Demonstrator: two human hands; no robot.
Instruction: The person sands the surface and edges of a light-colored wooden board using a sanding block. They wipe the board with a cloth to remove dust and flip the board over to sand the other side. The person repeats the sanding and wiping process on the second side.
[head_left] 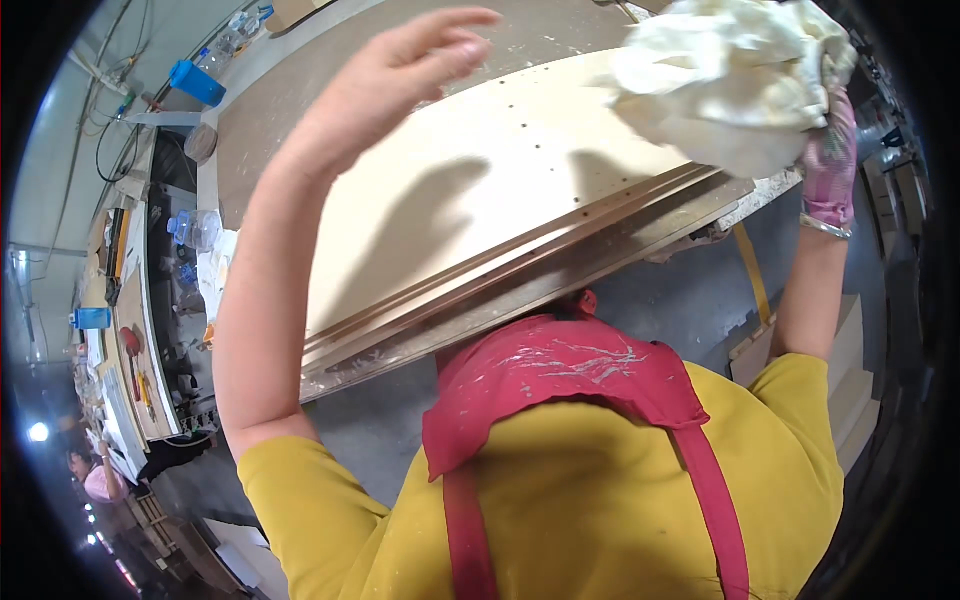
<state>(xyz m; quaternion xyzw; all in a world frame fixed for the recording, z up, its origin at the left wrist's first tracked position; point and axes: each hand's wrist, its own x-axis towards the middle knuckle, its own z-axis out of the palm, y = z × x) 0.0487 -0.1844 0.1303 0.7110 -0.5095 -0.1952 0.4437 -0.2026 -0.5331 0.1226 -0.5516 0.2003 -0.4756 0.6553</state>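
Observation:
My right hand, in a pink glove, grips a large crumpled white cloth at the upper right; the glove's fingers are partly hidden behind it. My left hand is bare and raised over the far side of the bench, its fingers stretched out with nothing in them. Below both hands lies a pale flat panel with several small dark holes. Along its near edge run long brown strips. Shadows of my arm and hand fall across the panel.
The worktable carries a blue cup and a clear plastic bottle on its left side. A second bench with tools stands further left, where another person is seen. Stacked boards stand at the right.

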